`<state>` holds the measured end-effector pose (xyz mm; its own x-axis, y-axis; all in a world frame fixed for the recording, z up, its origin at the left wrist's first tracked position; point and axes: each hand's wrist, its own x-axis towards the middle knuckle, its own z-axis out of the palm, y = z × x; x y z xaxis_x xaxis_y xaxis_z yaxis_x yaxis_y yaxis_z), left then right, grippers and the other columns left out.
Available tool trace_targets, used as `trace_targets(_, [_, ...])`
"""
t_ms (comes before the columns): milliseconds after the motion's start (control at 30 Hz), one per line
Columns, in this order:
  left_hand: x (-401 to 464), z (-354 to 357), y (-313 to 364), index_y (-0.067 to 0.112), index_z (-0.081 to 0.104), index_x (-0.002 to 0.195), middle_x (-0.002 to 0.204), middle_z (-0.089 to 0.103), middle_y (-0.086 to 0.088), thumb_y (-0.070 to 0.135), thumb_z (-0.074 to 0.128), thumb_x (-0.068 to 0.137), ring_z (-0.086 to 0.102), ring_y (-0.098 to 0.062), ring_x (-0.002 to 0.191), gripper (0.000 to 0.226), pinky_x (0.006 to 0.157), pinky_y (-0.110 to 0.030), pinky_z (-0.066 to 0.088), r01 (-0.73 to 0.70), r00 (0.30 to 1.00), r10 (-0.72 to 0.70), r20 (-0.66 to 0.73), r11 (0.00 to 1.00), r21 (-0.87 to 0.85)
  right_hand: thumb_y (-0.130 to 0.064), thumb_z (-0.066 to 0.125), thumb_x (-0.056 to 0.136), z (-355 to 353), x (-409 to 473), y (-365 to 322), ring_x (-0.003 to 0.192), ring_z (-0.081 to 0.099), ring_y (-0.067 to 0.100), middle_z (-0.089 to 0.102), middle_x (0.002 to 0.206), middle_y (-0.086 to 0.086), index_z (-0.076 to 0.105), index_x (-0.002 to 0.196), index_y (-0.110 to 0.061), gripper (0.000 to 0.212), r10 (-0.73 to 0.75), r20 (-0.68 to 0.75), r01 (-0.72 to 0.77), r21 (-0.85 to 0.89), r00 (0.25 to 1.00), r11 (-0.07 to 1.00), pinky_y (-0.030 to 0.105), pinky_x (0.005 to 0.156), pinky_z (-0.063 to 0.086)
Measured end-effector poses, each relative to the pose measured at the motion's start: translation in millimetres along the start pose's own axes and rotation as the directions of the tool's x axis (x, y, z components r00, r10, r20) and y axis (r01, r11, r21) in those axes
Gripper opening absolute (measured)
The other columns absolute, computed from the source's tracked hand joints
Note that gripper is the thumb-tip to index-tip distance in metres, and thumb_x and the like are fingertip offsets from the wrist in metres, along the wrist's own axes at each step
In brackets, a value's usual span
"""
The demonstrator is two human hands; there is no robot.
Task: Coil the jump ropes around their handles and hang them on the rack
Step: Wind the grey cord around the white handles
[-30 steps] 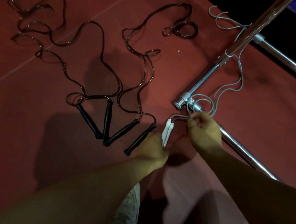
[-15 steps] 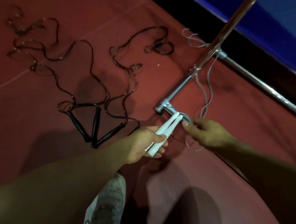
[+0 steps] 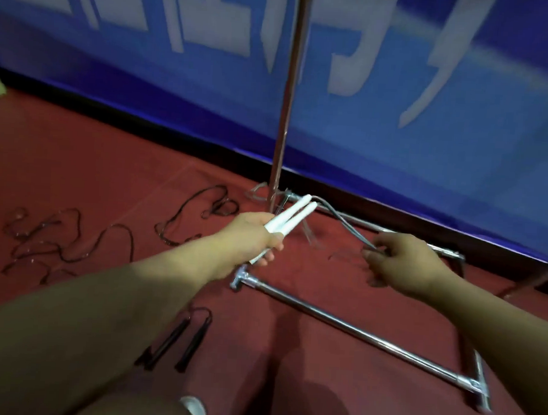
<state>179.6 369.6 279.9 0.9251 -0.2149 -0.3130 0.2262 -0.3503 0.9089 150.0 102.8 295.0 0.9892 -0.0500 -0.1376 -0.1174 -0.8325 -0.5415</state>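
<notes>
Left hand [image 3: 252, 234] grips the two white handles [image 3: 289, 217] side by side near the middle of the frame, fingers curled round their lower ends, the tips pointing up and to the right toward the base of the rack's upright pole [image 3: 285, 112]. From those tips the grey rope [image 3: 341, 222] runs down to the right into the right hand [image 3: 400, 264], which pinches it between thumb and fingers; past that pinch the rope blurs and I cannot follow where it lies.

My reading is that the coiling of this rope is only starting: no turns sit on the handles yet. The next move would call for the right hand to carry the rope round the paired handles while the left holds them steady, with slack fed so nothing snags on the rack.

Both forearms reach forward from the bottom corners, left wrist tipped up, right hand palm-down and level with it.

Below the hands a chrome base bar [image 3: 355, 332] of the rack crosses the red floor [image 3: 78, 165]. Black rope [image 3: 74, 241] lies loose at the left, its black handles [image 3: 180, 339] under the left forearm, not yet coiled. A blue banner [image 3: 397, 134] fills the top.
</notes>
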Motion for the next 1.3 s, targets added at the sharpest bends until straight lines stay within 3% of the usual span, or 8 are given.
trace_targets(200, [-32,-12,61,0.016,0.07,0.098,0.072,0.064,0.003,0.022,0.066,0.09,0.06,-0.024,0.071,0.01,0.069,-0.036,0.051,-0.173,0.971,0.236,-0.027,0.784,0.597,-0.017,0.065,0.094,-52,-45,-37,0.04,0.04,0.011,0.061,0.067,0.009,0.065,0.077,-0.006,0.02,0.118,-0.105,-0.032,0.599,0.987,0.8,0.019,0.037,0.031])
trace_targets(400, [-55,26,113,0.014,0.069,0.097,0.077,0.07,-0.011,0.028,0.071,0.082,0.067,-0.032,0.068,0.021,0.072,-0.047,0.059,-0.286,0.948,0.312,-0.062,0.921,0.263,-0.017,0.059,0.097,-108,-70,-69,0.041,0.024,0.01,0.048,0.058,0.001,0.064,0.085,-0.01,0.015,0.12,0.0,-0.057,0.877,0.993,0.476,0.025,0.045,0.021])
trace_targets(633, [-62,56,115,0.021,0.06,0.12,0.09,0.066,0.007,0.034,0.067,0.091,0.062,-0.002,0.079,0.033,0.074,-0.026,0.051,-0.394,0.912,0.397,0.098,0.918,-0.051,-0.019,0.049,0.101,-127,-77,-90,0.036,0.026,0.007,0.034,0.052,-0.002,0.059,0.088,-0.012,0.018,0.098,0.155,-0.139,0.979,0.983,-0.15,0.018,0.035,0.025])
trace_targets(767, [-61,62,122,0.018,0.052,0.125,0.083,0.066,-0.002,0.022,0.065,0.093,0.069,-0.025,0.073,0.035,0.074,-0.04,0.046,-0.166,0.919,0.271,0.285,0.924,-0.345,-0.021,0.045,0.104,-116,-58,-90,0.039,0.031,0.007,0.038,0.054,-0.003,0.058,0.093,-0.012,0.019,0.173,0.047,-0.023,0.989,0.984,-0.144,0.02,0.04,0.03])
trace_targets(900, [-60,83,126,0.015,0.051,0.121,0.084,0.069,0.0,0.022,0.064,0.087,0.068,-0.022,0.075,0.037,0.076,-0.036,0.05,-0.148,0.904,0.246,0.35,0.947,-0.283,-0.017,0.046,0.104,-111,-35,-76,0.042,0.033,0.008,0.039,0.056,-0.003,0.058,0.091,-0.013,0.018,0.313,-0.04,0.109,0.973,0.949,-0.206,0.022,0.043,0.033])
trace_targets(1033, [-57,95,130,0.012,0.05,0.113,0.081,0.072,-0.003,0.021,0.064,0.084,0.063,-0.017,0.069,0.033,0.071,-0.035,0.046,-0.159,0.904,0.274,0.328,0.928,-0.337,-0.031,0.056,0.1,-107,-26,-56,0.063,0.047,0.014,0.055,0.073,-0.001,0.066,0.095,-0.018,0.017,0.383,-0.133,0.055,0.977,0.914,0.207,0.03,0.059,0.038])
trace_targets(1200, [-44,93,140,0.009,0.057,0.101,0.069,0.064,-0.002,-0.001,0.056,0.097,0.058,-0.011,0.062,0.011,0.061,-0.025,0.048,-0.195,0.947,0.293,0.128,0.846,-0.496,-0.057,0.039,0.097,-92,-35,-52,0.065,0.066,0.023,0.071,0.082,0.007,0.065,0.108,-0.018,0.048,0.055,0.129,-0.133,0.989,0.99,0.058,0.032,0.063,0.051])
trace_targets(1300, [-35,86,141,0.009,0.056,0.098,0.07,0.063,-0.002,0.002,0.056,0.099,0.057,-0.012,0.058,0.007,0.062,-0.029,0.048,-0.207,0.968,0.25,0.012,0.828,-0.521,-0.069,0.023,0.094,-80,-38,-45,0.092,0.068,0.022,0.072,0.098,0.011,0.07,0.112,-0.014,0.075,-0.195,0.259,-0.205,0.944,0.946,0.259,0.03,0.079,0.054])
